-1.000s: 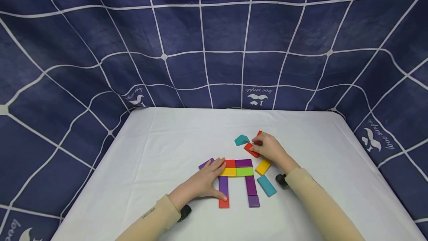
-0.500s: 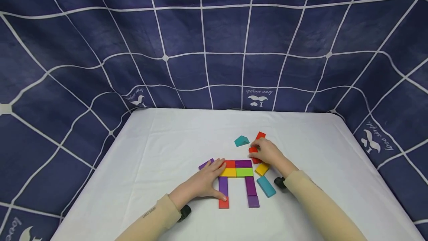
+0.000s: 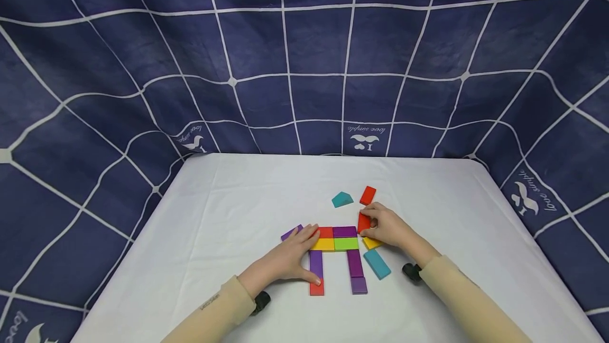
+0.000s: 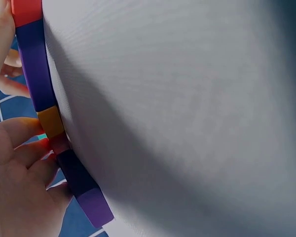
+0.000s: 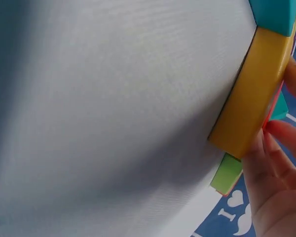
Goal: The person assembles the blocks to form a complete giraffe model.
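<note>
My left hand (image 3: 287,257), fingers spread, rests on the left side of a flat figure of coloured blocks. Its thumb touches a red block (image 3: 316,287) under a purple block (image 3: 316,263). Covered partly by that hand are a red block (image 3: 325,232), a yellow block (image 3: 324,244) and a tilted purple block (image 3: 288,234). Beside them lie a purple block (image 3: 344,232) and a green block (image 3: 345,243). Between thumb and fingers my right hand (image 3: 389,225) pinches a red block (image 3: 363,223) upright along the figure's right end. Close under it sits a yellow block (image 5: 251,91).
A teal block (image 3: 377,264) lies right of the figure's right leg, made of two purple blocks (image 3: 354,263). Farther back are a teal roof-shaped block (image 3: 342,199) and a loose red block (image 3: 368,195). Patterned blue curtains surround the white table (image 3: 238,189).
My right hand has drawn one red block toward me and turned it, from slanting near the back to standing lengthwise at the figure's right end. My left hand stays in place.
</note>
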`<state>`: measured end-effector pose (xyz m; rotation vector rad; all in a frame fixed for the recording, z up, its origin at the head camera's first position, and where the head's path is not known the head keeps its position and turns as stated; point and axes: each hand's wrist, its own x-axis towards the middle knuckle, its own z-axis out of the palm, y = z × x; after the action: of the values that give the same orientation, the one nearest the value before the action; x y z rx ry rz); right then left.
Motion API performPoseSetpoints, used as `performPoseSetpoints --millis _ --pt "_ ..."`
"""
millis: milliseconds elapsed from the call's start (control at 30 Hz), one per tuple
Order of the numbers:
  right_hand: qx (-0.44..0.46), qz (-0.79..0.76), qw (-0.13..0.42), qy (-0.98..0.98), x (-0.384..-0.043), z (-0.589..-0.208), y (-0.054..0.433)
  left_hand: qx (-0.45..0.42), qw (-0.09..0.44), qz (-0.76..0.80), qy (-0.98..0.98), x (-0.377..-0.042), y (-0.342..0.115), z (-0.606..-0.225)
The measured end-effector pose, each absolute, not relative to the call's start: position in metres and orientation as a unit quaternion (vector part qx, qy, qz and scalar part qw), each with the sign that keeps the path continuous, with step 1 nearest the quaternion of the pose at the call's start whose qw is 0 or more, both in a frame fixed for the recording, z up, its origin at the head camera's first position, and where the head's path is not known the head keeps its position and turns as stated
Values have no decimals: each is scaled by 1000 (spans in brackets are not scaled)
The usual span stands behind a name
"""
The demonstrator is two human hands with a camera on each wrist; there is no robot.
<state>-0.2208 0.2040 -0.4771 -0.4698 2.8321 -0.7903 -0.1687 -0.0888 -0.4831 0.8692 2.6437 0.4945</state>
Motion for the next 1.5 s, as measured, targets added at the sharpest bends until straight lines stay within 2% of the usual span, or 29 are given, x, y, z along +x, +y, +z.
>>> performPoseSetpoints --millis 533,1500 --pt "-188 -289 95 934 -215 -477 210 310 150 164 924 -171 -88 -486" --pt "-173 -294 110 934 -212 -479 210 308 155 170 923 -171 -89 -485"
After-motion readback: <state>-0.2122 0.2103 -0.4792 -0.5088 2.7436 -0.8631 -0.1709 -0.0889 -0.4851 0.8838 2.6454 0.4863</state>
